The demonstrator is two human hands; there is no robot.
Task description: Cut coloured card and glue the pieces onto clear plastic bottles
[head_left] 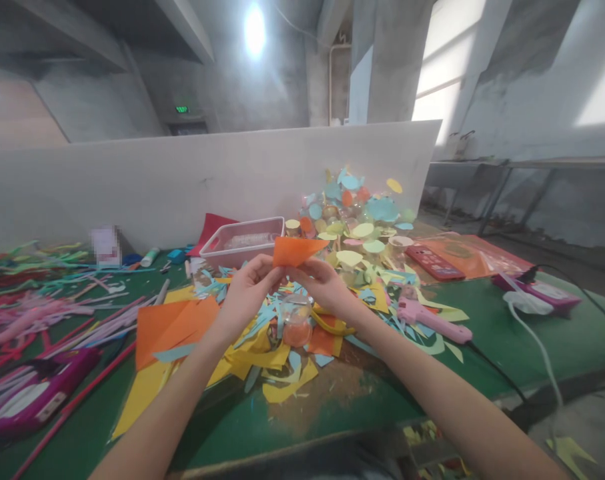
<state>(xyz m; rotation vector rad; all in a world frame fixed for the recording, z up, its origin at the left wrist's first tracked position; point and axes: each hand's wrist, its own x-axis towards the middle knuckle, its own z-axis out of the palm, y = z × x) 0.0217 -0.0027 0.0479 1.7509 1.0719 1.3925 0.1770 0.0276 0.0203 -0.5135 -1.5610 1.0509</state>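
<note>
Both hands hold up one piece of orange paper above the middle of the table. My left hand is closed on its left edge, thumb and fingers pinching it. On the other side, my right hand pinches its lower right part; the paper tapers to a point there. Below the hands lies a heap of yellow and light blue paper scraps, with a small clear jar that looks orange at the bottom. Orange paper sheets rest left of my left forearm.
A pink glue gun with a black cord lies at right, near a red phone-like case. Behind are a pink plastic basket and a pile of jars with coloured paper discs. Pipe cleaners cover the left side.
</note>
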